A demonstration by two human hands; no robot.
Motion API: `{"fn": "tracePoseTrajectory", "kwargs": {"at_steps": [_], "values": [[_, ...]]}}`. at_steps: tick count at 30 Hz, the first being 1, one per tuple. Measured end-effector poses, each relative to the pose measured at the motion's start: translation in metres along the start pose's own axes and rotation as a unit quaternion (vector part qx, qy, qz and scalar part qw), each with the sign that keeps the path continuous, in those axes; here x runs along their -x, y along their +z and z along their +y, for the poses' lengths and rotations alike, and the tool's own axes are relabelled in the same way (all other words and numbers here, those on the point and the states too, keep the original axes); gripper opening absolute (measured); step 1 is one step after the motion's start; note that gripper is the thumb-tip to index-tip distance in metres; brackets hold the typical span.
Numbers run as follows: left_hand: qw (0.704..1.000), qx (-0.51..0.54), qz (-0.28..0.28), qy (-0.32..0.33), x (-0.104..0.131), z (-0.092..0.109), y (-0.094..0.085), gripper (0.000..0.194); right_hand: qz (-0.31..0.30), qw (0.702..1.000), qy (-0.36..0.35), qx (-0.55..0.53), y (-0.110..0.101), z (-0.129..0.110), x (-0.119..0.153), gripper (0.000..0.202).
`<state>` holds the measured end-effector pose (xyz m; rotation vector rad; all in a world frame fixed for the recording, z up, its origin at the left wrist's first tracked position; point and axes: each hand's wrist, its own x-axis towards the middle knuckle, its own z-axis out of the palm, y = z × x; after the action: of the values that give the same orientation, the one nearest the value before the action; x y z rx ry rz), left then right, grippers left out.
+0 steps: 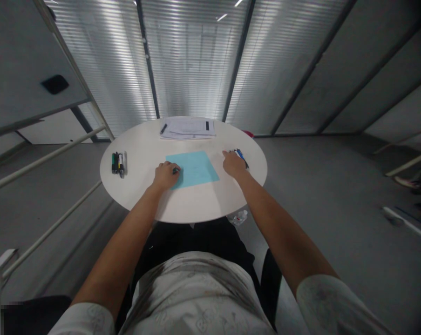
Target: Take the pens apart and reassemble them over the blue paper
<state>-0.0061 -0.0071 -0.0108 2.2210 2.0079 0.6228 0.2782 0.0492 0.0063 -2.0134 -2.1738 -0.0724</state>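
A light blue sheet of paper [196, 168] lies on the round white table [193, 210]. My left hand [166, 176] rests at the sheet's left edge, its fingers closed around a small dark object [176, 170], which looks like a pen or a cap. To the right of the sheet, my right hand [233, 164] is over the table with a finger pointing out, beside several blue and dark pens [241, 155]. Its other fingers are partly hidden, and I cannot make out whether they hold anything.
A stack of white papers [189, 127] with a dark pen on it lies at the table's far side. Several markers [118, 164] lie at the left. A plastic bottle [240, 217] is below the near right edge, and white rails [46, 164] stand left of the table.
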Motion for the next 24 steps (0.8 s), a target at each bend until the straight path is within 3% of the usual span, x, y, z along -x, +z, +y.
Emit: {"fn": "tracePoseTrajectory", "kwargs": {"at_steps": [17, 24], "values": [[1.000, 0.000, 0.001, 0.002, 0.000, -0.001, 0.001, 0.030, 0.016, 0.999, 0.002, 0.049, -0.004, 0.017, -0.001, 0.040], [1.000, 0.002, 0.010, 0.006, 0.000, -0.002, 0.002, 0.030, 0.019, 0.999, 0.033, 0.038, -0.001, 0.020, -0.003, 0.040]]}}
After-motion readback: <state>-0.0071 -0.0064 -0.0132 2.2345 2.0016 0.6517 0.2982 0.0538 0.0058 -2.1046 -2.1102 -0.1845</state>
